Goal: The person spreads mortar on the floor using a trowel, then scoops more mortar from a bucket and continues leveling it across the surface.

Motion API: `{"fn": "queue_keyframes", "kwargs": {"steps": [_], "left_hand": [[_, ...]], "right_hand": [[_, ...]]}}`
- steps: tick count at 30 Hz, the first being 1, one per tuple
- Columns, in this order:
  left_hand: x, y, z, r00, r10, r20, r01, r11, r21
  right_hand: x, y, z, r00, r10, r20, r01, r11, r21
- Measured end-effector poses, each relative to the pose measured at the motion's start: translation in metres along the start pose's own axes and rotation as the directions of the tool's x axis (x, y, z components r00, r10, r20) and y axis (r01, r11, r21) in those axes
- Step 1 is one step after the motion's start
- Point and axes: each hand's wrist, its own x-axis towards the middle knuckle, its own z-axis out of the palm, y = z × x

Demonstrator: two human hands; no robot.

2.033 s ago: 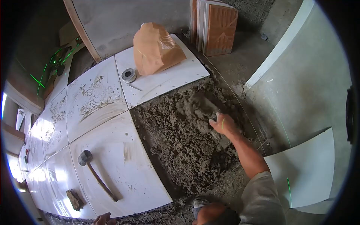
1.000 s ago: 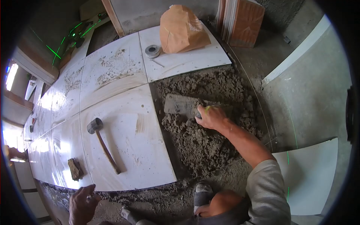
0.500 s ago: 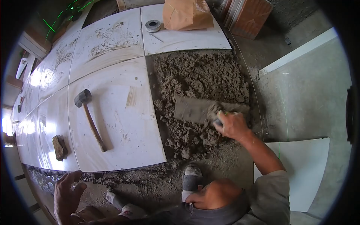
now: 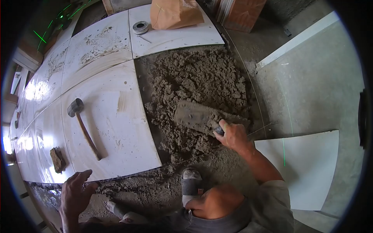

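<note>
My right hand (image 4: pixel 233 136) is closed round the handle of a flat rectangular trowel (image 4: pixel 194 116), whose blade is coated with grey mortar. The blade rests on or just over a rough bed of damp mortar (image 4: pixel 202 73); contact is hard to judge. My left hand (image 4: pixel 75 194) holds nothing, fingers apart, near the front edge of the white floor tiles (image 4: pixel 116 136). On the tile in front of me lies a rubber mallet (image 4: pixel 86 132) with a wooden handle. Left of it sits a dirty, sponge-like block (image 4: pixel 58 160).
At the back, a brown paper bag (image 4: pixel 175 15) and a spool of wire (image 4: pixel 140 27) stand on a tile. Hollow bricks (image 4: pixel 243 15) are behind. A loose white tile (image 4: pixel 303 167) lies at right. A string line (image 4: pixel 243 66) borders the mortar.
The view has shifted, so most things sit further left. The trowel has come slightly nearer to me and its blade is more slanted. My left hand appears a little higher, still open.
</note>
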Motion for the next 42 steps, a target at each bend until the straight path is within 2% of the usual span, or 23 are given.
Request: {"fn": "queue_keyframes", "kwargs": {"steps": [2, 5, 6, 7, 9, 13, 15, 16, 17, 19, 20, 21, 24, 26, 28, 29, 30, 31, 33, 34, 37, 39, 42], "left_hand": [[0.009, 0.004, 0.016, 0.997, 0.073, 0.028, -0.075, 0.995, 0.066], [0.019, 0.012, 0.059, 0.989, 0.049, 0.141, -0.049, 0.999, -0.005], [0.023, 0.019, 0.075, 0.983, 0.083, 0.163, -0.078, 0.996, -0.042], [0.026, 0.027, 0.093, 0.976, 0.116, 0.184, -0.102, 0.991, -0.081], [0.024, 0.035, 0.129, 0.967, 0.137, 0.213, -0.100, 0.980, -0.174], [0.018, 0.065, 0.159, 0.940, 0.187, 0.286, -0.114, 0.961, -0.252], [0.018, 0.069, 0.170, 0.901, 0.135, 0.413, -0.059, 0.980, -0.191], [0.018, 0.068, 0.175, 0.913, 0.145, 0.382, -0.082, 0.981, -0.175], [0.020, 0.064, 0.183, 0.913, 0.142, 0.382, -0.082, 0.982, -0.170], [0.023, 0.056, 0.197, 0.934, 0.235, 0.269, -0.170, 0.955, -0.244], [0.024, 0.057, 0.199, 0.934, 0.237, 0.269, -0.173, 0.955, -0.242], [0.025, 0.060, 0.200, 0.930, 0.246, 0.275, -0.182, 0.954, -0.239], [0.027, 0.067, 0.209, 0.945, 0.234, 0.228, -0.173, 0.950, -0.260], [0.031, 0.075, 0.213, 0.956, 0.232, 0.179, -0.175, 0.941, -0.288], [0.033, 0.083, 0.213, 0.921, 0.174, 0.348, -0.066, 0.951, -0.302], [0.032, 0.086, 0.216, 0.920, 0.179, 0.350, -0.070, 0.951, -0.301], [0.033, 0.088, 0.220, 0.913, 0.160, 0.375, -0.064, 0.965, -0.254], [0.033, 0.088, 0.223, 0.906, 0.138, 0.399, -0.058, 0.977, -0.206], [0.029, 0.085, 0.227, 0.910, 0.137, 0.391, -0.052, 0.974, -0.220], [0.027, 0.083, 0.229, 0.914, 0.135, 0.383, -0.043, 0.969, -0.242], [0.029, 0.072, 0.235, 0.897, 0.099, 0.430, -0.001, 0.975, -0.222], [0.032, 0.077, 0.233, 0.909, 0.109, 0.401, -0.011, 0.971, -0.240], [0.034, 0.085, 0.237, 0.937, 0.131, 0.324, -0.031, 0.954, -0.297]], "right_hand": [[0.003, -0.003, -0.016, 0.995, 0.019, -0.099, -0.007, 0.993, 0.116], [0.009, -0.015, -0.015, 0.999, 0.017, -0.043, -0.006, 0.968, 0.249], [0.007, -0.020, -0.008, 0.999, -0.026, 0.021, 0.022, 0.983, 0.180], [0.003, -0.021, 0.013, 0.987, -0.143, 0.076, 0.143, 0.990, 0.011], [0.005, -0.021, 0.029, 0.957, -0.259, 0.128, 0.252, 0.965, 0.068], [0.016, -0.011, 0.009, 0.944, -0.257, 0.208, 0.234, 0.964, 0.129], [0.018, -0.010, -0.008, 0.974, -0.192, 0.122, 0.173, 0.973, 0.152], [0.017, -0.014, -0.013, 0.988, -0.150, 0.025, 0.144, 0.975, 0.166], [0.017, -0.017, -0.011, 0.988, -0.150, 0.022, 0.144, 0.975, 0.170], [0.019, -0.026, -0.005, 0.975, -0.113, 0.192, 0.093, 0.989, 0.112], [0.015, -0.027, 0.011, 0.939, -0.166, 0.302, 0.125, 0.981, 0.150], [0.012, -0.031, 0.019, 0.920, -0.207, 0.334, 0.173, 0.977, 0.128], [0.009, -0.027, 0.020, 0.934, -0.214, 0.286, 0.176, 0.973, 0.152], [0.007, -0.024, 0.006, 0.976, -0.156, 0.151, 0.133, 0.979, 0.153], [0.004, -0.032, -0.007, 0.988, -0.115, 0.099, 0.097, 0.980, 0.175], [0.004, -0.036, -0.010, 0.996, -0.076, 0.040, 0.067, 0.978, 0.195], [0.001, -0.041, -0.003, 0.986, -0.102, 0.131, 0.082, 0.985, 0.149], [-0.006, -0.044, 0.014, 0.970, -0.196, 0.143, 0.188, 0.980, 0.066], [-0.009, -0.051, 0.038, 0.921, -0.346, 0.180, 0.332, 0.938, 0.102], [-0.008, -0.050, 0.039, 0.920, -0.349, 0.180, 0.335, 0.937, 0.103], [-0.003, -0.043, 0.016, 0.950, -0.270, 0.158, 0.254, 0.960, 0.117], [-0.007, -0.038, -0.011, 0.992, -0.015, 0.121, 0.003, 0.996, 0.093], [-0.021, -0.030, -0.031, 0.994, 0.050, 0.099, -0.054, 0.998, 0.035]]}}
